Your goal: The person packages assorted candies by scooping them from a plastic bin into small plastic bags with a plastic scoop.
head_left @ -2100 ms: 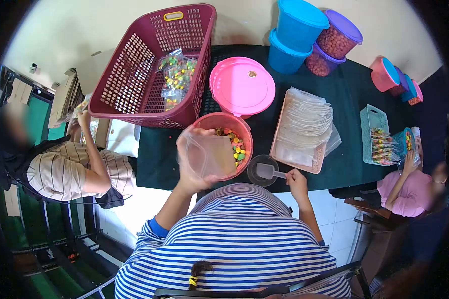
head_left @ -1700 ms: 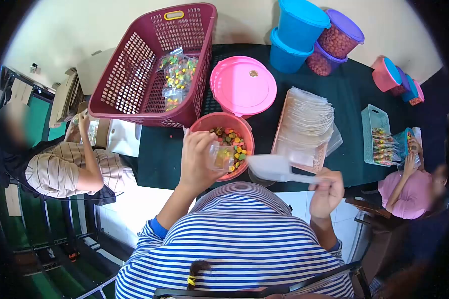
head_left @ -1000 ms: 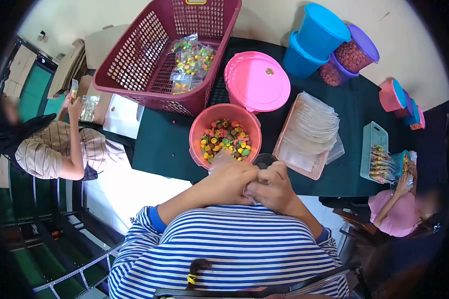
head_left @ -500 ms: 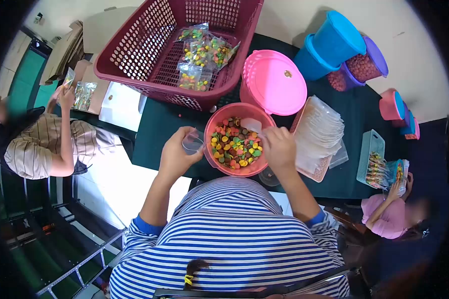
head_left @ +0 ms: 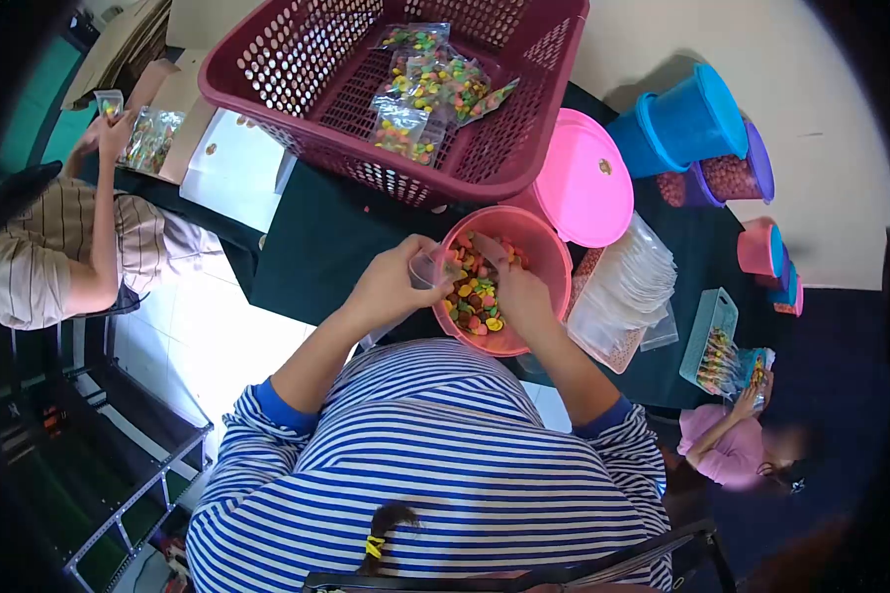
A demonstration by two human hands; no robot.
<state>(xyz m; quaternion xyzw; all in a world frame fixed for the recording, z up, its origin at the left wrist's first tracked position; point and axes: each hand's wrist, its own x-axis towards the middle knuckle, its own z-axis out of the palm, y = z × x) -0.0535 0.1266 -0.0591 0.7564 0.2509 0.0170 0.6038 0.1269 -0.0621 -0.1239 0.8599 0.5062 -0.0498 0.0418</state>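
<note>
A pink-orange bowl (head_left: 554, 262) stands at the table's front edge, partly filled with colourful button-shaped candies (head_left: 478, 308) in yellow, red, green and brown. My left hand (head_left: 391, 285) is closed on a small clear plastic bag (head_left: 425, 267), its mouth held open at the bowl's left rim. Inside the bowl, my right hand (head_left: 524, 299) grips a translucent scoop (head_left: 489, 249) over the candies, tilted toward the bag. The scoop's handle is hidden by my fingers.
Behind the bowl are a maroon basket (head_left: 316, 124) with filled candy bags (head_left: 435, 84) and a pink lid (head_left: 588, 178). Empty clear bags (head_left: 628, 282) lie on a tray at right, near blue tubs (head_left: 697, 114). Co-workers sit left (head_left: 49, 247) and right (head_left: 727, 445).
The scoop and my right hand have moved left and deeper into the bowl. My left hand has brought the bag over the bowl's rim. The camera view has shifted.
</note>
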